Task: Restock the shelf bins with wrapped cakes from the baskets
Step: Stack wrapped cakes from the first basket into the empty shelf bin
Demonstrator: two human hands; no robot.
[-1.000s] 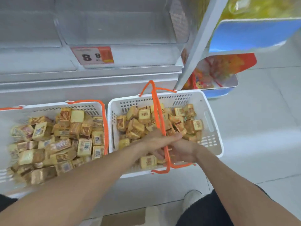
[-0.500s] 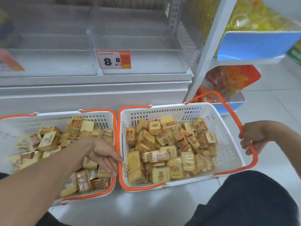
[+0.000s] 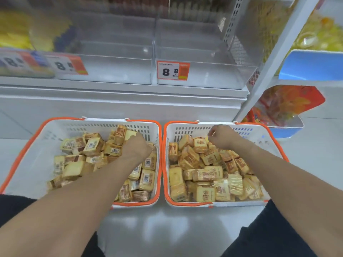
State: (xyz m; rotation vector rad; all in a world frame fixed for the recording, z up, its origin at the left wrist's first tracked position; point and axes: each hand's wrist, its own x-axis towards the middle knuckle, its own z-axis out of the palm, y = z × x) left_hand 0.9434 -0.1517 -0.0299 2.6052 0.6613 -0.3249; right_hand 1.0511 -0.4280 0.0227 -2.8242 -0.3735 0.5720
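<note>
Hands in both baskets, one each. Left hand [image 3: 136, 146] is down among the wrapped cakes [image 3: 92, 145] of the left basket [image 3: 44, 134], back of the hand up, fingers curled under and out of sight behind the knuckles; it touches the packets at the far right part of the pile, but whether the fingers close round one cannot be told. A packet with a red-brown label stands on end just beyond the knuckles, and barcoded packets lie just on the near side of the wrist.

Right hand [image 3: 221, 137] sits over the far side of the right basket [image 3: 259, 134], fingers curled loosely inward, thumb and fingertips close together. Something small may be pinched there; too blurred to tell. Cakes in that basket [image 3: 209, 175] lie heaped below and on the near side of this hand, filling the floor of the basket.

The two baskets stand side by side on the floor, orange rims touching between the two forearms. Beyond the hands, higher up, clear shelf bins [image 3: 194, 52] carry a price tag [image 3: 173, 70] reading 8; another tag [image 3: 66, 64] hangs off to the left.
</note>
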